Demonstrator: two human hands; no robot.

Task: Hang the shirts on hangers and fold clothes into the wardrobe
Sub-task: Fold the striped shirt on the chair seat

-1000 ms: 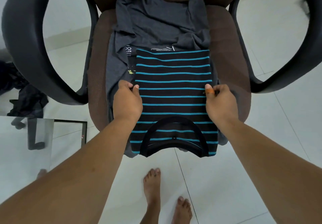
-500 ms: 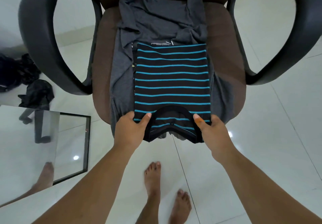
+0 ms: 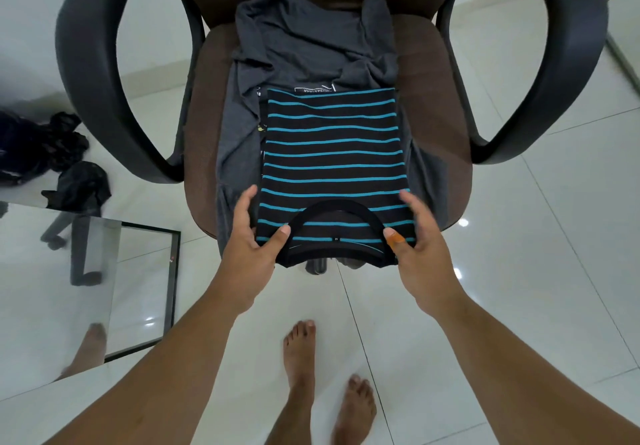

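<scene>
Black shirt with teal stripes (image 3: 334,154), folded to a rectangle, lies on the brown chair seat (image 3: 436,98), on top of a crumpled grey shirt (image 3: 304,39). Collar end points to the near side and overhangs the seat's near edge.

Left hand (image 3: 252,237) holds the near-left corner of the striped shirt: thumb on top beside the collar, fingers along the left edge and curling under. Right hand (image 3: 420,240) mirrors it on the near-right corner: thumb on top with an orange mark on its tip, fingers along the right edge. Both hands grip cloth, neither is spread wide.

Grey shirt spreads past the striped one on the left, right and far sides, bunched up against the chair back. A white printed label shows just beyond the striped shirt's far edge.

Chair armrests (image 3: 90,74) curve out on both sides. Floor is glossy white tile (image 3: 536,271). Framed glass panel (image 3: 145,289) lies on the floor near left. Dark clothes pile (image 3: 59,154) sits far left. Bare feet (image 3: 301,358) stand near centre.
</scene>
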